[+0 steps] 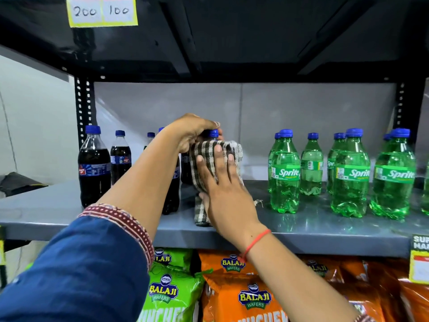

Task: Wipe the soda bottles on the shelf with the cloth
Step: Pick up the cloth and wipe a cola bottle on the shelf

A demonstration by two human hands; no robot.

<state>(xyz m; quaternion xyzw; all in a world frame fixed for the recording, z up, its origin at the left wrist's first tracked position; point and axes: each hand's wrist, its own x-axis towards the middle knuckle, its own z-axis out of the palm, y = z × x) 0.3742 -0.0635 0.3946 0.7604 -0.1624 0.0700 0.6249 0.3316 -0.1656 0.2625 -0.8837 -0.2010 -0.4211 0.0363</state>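
A dark cola bottle with a blue cap (213, 133) stands mid-shelf, its body mostly hidden. My left hand (193, 132) grips it around the neck, just under the cap. My right hand (220, 182) presses a brown-and-white checked cloth (209, 149) flat against the bottle's side, fingers spread. The cloth's lower end hangs down onto the grey shelf (325, 231). More dark cola bottles (94, 168) stand to the left. Several green Sprite bottles (285, 173) stand to the right.
A black shelf underside (232, 43) hangs close above the bottle caps, with a yellow price tag (102, 11) at the upper left. Balaji wafer bags (253, 296) in green and orange fill the shelf below. A black slotted upright (82, 108) stands at the left.
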